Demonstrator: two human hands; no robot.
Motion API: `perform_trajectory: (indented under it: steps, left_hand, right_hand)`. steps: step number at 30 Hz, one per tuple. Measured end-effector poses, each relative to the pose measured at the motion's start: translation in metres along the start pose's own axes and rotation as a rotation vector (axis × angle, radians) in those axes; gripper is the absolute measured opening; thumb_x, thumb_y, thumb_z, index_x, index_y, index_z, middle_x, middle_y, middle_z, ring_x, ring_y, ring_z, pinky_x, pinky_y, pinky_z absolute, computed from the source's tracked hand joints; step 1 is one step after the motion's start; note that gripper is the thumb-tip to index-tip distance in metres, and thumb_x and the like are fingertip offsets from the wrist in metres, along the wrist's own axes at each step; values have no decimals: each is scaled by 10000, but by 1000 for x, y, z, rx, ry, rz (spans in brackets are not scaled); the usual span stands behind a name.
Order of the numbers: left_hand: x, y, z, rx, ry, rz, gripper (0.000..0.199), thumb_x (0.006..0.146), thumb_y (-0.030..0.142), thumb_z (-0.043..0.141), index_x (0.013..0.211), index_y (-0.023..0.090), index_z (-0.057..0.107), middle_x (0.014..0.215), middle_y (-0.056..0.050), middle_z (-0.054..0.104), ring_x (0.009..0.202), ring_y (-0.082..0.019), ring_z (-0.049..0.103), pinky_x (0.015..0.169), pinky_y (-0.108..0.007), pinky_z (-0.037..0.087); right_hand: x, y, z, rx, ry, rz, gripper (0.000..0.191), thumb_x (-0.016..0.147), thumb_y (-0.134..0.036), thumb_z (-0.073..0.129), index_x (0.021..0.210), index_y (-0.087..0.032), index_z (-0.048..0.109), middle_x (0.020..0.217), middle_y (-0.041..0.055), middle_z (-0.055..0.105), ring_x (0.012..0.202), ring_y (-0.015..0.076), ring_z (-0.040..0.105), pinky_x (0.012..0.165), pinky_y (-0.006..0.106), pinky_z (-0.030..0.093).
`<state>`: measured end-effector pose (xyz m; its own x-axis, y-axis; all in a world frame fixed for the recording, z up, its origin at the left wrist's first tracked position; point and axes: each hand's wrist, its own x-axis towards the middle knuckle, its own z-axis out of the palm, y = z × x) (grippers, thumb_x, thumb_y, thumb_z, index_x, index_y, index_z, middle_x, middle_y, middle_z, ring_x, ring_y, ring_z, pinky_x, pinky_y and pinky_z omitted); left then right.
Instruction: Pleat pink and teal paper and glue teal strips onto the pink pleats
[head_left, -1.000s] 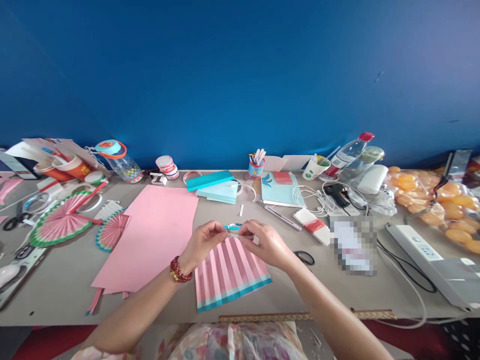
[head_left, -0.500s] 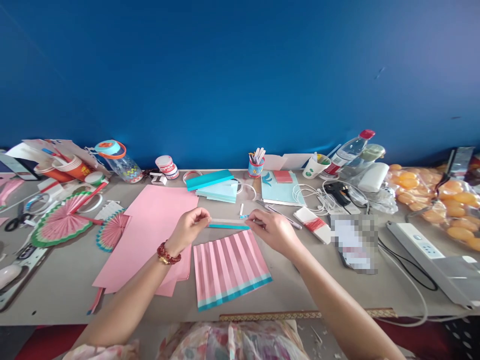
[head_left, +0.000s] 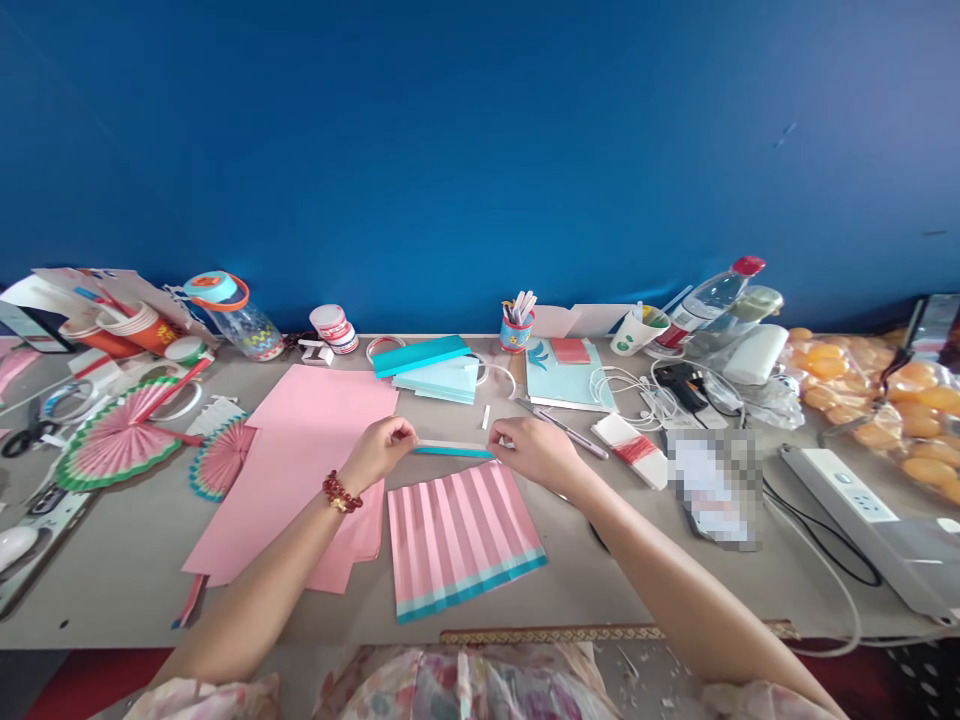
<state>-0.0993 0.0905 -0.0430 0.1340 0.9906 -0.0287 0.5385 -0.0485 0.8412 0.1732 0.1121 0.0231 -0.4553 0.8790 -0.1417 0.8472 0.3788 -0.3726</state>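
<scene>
Between my two hands a thin strip [head_left: 453, 450], white along the top and teal below, stretches sideways above the table. My left hand [head_left: 386, 447] pinches its left end, and my right hand [head_left: 529, 447] is closed on its right end. Just below lies a pleated pink sheet [head_left: 465, 540] with a light blue and teal band along its near edge. Large pink sheets [head_left: 300, 460] lie under and beside my left forearm. A small white piece [head_left: 486, 416] rests beyond the strip.
Teal paper [head_left: 420, 356], light blue sheets [head_left: 442, 384] and a pen cup [head_left: 517, 330] stand farther back. Folded watermelon fans [head_left: 124, 435] are at left. On the right are a white card wound with red thread [head_left: 631, 450], a phone [head_left: 712, 490] and a power strip [head_left: 847, 490].
My right hand has shifted slightly left and turned, its fingers now more curled over the strip's end. The blue-patterned bit near it is no longer visible. The view has shifted slightly.
</scene>
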Motion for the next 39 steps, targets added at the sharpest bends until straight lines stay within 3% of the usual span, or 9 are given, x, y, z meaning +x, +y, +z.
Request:
perform_trajectory:
  steps: [5, 10, 17, 26, 39]
  left_hand:
    - [-3, -2, 2, -75, -46, -24, 152, 844, 342, 542, 789, 211, 593, 800, -13, 688, 796, -190, 652, 724, -295, 482]
    - [-4, -1, 1, -133, -61, -49, 142, 869, 339, 529, 816, 213, 568, 813, -26, 730, 849, -213, 697, 758, -320, 503]
    - [-6, -3, 3, -126, -50, -91, 140, 865, 335, 552, 803, 210, 545, 794, -34, 745, 794, -210, 713, 674, -293, 483]
    - [-6, -4, 4, -81, -53, -108, 133, 868, 328, 529, 795, 216, 531, 778, -27, 745, 748, -211, 712, 586, -272, 436]
    - [-4, -8, 3, 5, 30, 37, 116, 860, 264, 513, 764, 206, 543, 801, -29, 645, 757, -177, 647, 649, -278, 456]
  right_hand:
    - [9, 4, -9, -12, -70, -10, 126, 858, -277, 560, 807, -245, 671, 825, -22, 700, 737, 135, 604, 560, 233, 290]
    - [14, 7, -11, 84, -55, -66, 115, 865, -301, 572, 817, -240, 656, 832, -25, 698, 737, 129, 607, 580, 225, 317]
    - [21, 10, 3, 29, -77, -28, 121, 866, -270, 560, 806, -240, 661, 855, -19, 714, 759, 132, 620, 581, 222, 321]
    - [27, 6, -1, -5, -76, -25, 121, 867, -284, 553, 820, -233, 652, 859, -17, 709, 740, 133, 607, 575, 222, 304]
    - [27, 6, 8, 28, -92, -55, 112, 841, -253, 567, 768, -236, 651, 796, -23, 694, 706, 126, 591, 562, 224, 297]
